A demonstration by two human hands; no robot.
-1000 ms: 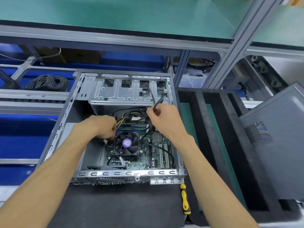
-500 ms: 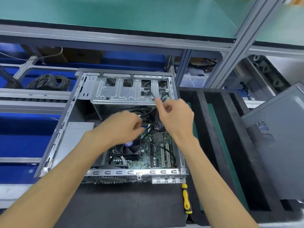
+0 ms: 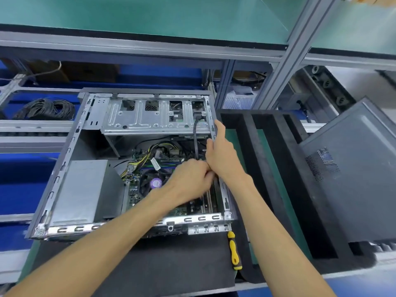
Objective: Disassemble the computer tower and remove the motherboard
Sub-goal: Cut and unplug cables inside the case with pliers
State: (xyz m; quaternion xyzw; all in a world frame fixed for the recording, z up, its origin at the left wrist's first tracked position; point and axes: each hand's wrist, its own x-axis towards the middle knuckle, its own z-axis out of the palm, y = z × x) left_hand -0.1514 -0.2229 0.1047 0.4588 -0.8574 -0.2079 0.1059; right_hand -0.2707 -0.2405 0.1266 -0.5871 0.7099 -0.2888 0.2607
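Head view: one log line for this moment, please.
stage: cable work in open tower case | left hand: at connector, grip unclear | right hand: beside black cable | screwdriver: unused

Black cable (image 3: 195,138) across motherboard access

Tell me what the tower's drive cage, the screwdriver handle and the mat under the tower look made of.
Drive cage: bare stamped sheet metal, silvery, with punched holes. Screwdriver handle: likely moulded plastic or rubber, yellow and black. Mat: apparently dark foam, matte and grainy.
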